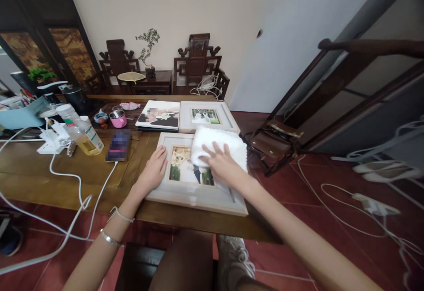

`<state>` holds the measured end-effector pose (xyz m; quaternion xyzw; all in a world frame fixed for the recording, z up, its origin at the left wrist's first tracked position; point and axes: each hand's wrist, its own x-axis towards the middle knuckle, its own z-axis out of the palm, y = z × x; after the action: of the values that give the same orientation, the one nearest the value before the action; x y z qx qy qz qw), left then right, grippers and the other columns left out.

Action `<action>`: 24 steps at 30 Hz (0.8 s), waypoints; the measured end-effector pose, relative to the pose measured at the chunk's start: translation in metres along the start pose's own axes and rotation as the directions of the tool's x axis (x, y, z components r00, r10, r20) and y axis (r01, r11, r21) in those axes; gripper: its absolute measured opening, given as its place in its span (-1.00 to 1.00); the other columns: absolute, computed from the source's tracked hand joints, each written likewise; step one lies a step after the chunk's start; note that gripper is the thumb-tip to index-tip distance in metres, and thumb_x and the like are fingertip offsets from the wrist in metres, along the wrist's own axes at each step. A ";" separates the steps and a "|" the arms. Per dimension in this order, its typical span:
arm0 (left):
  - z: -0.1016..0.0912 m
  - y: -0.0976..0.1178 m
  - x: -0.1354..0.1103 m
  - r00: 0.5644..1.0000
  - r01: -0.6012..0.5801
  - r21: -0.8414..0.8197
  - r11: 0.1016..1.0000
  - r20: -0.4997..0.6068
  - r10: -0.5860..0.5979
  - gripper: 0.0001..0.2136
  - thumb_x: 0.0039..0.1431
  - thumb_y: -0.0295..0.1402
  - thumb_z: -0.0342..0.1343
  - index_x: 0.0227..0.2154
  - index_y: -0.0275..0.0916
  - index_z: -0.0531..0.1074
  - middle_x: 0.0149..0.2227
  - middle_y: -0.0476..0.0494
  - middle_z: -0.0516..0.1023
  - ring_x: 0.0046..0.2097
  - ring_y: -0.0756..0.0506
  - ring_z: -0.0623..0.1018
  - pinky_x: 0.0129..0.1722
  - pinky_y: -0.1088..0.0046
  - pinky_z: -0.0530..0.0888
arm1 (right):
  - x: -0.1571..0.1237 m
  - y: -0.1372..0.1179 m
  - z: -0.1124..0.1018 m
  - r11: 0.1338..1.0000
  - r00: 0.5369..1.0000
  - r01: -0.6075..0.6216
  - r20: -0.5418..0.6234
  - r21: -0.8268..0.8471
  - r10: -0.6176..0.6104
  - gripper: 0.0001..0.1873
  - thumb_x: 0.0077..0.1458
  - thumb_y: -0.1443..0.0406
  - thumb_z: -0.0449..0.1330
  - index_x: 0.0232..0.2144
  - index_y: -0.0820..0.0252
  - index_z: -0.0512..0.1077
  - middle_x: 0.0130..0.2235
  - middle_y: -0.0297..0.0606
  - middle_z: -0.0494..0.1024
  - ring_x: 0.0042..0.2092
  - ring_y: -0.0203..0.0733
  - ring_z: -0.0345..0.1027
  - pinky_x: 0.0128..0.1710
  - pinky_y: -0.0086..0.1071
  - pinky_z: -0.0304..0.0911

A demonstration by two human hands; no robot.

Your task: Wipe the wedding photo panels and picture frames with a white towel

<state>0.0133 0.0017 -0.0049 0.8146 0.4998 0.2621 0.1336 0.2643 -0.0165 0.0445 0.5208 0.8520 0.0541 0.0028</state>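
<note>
A white picture frame (185, 196) with a photo in it lies flat at the near right end of the wooden table (49, 180). My left hand (154, 169) rests flat on the frame's left border, fingers stretched out. My right hand (220, 163) presses flat on a folded white towel (232, 143) that covers the frame's upper right part, fingers spread. A second framed photo (225, 119) and a photo album (160, 114) lie just beyond.
A phone (118, 146) on a white cable, a bottle of yellow liquid (86, 136), a pink cup (117, 119) and a white power strip (51, 141) sit on the table's left. A brown bag (270, 143) stands at right; cables (344, 220) cross the red floor. Carved chairs stand behind.
</note>
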 end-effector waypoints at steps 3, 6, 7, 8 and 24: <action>0.002 -0.002 0.001 1.000 0.009 0.006 1.000 0.006 -0.009 -0.57 0.32 -0.30 -0.18 0.18 -0.35 0.22 0.28 -0.37 0.17 0.33 -0.21 0.10 0.26 0.04 0.13 | -0.052 -0.025 -0.015 0.991 0.992 0.095 0.075 0.091 -0.102 -0.30 -0.18 0.62 0.04 0.05 0.19 0.44 0.25 0.05 0.23 0.25 0.42 -0.02 0.13 0.35 -0.04; 0.003 -0.003 0.001 1.000 0.013 0.003 1.000 0.001 -0.013 -0.57 0.32 -0.27 -0.17 0.17 -0.37 0.22 0.28 -0.39 0.17 0.33 -0.22 0.10 0.26 0.03 0.13 | -0.092 -0.043 -0.028 0.959 0.972 0.194 0.090 0.205 -0.216 -0.32 -0.17 0.59 0.05 0.00 0.04 0.47 0.21 -0.06 0.30 0.22 0.32 0.10 0.09 0.26 0.11; 0.003 -0.004 0.001 1.000 0.010 0.002 1.000 -0.003 -0.010 -0.57 0.33 -0.27 -0.17 0.17 -0.36 0.22 0.27 -0.40 0.17 0.33 -0.22 0.10 0.26 0.03 0.14 | -0.098 -0.047 -0.030 0.948 0.968 0.217 0.076 0.235 -0.240 -0.32 -0.16 0.58 0.04 0.00 0.01 0.47 0.21 -0.10 0.32 0.21 0.27 0.13 0.09 0.22 0.14; 0.003 -0.004 0.001 1.000 0.004 0.005 1.000 -0.005 -0.004 -0.57 0.33 -0.27 -0.16 0.17 -0.36 0.23 0.27 -0.40 0.18 0.33 -0.22 0.10 0.26 0.02 0.14 | -0.101 -0.050 -0.031 0.941 0.967 0.226 0.062 0.251 -0.248 -0.32 -0.15 0.58 0.03 0.01 0.01 0.46 0.21 -0.13 0.32 0.21 0.24 0.13 0.10 0.19 0.15; 0.002 -0.002 -0.001 0.999 -0.014 0.039 0.999 -0.028 0.015 -0.59 0.30 -0.41 -0.21 0.17 -0.34 0.23 0.27 -0.35 0.20 0.32 -0.19 0.13 0.25 0.03 0.18 | 0.012 0.002 -0.003 1.000 0.997 -0.002 0.072 -0.017 0.003 -0.29 -0.07 0.62 -0.01 0.16 0.25 0.31 0.33 0.04 0.02 0.31 0.42 -0.26 0.18 0.32 -0.19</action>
<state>0.0129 0.0014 -0.0080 0.8170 0.5006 0.2648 0.1087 0.2601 -0.0053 0.0483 0.5234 0.8502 0.0424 0.0376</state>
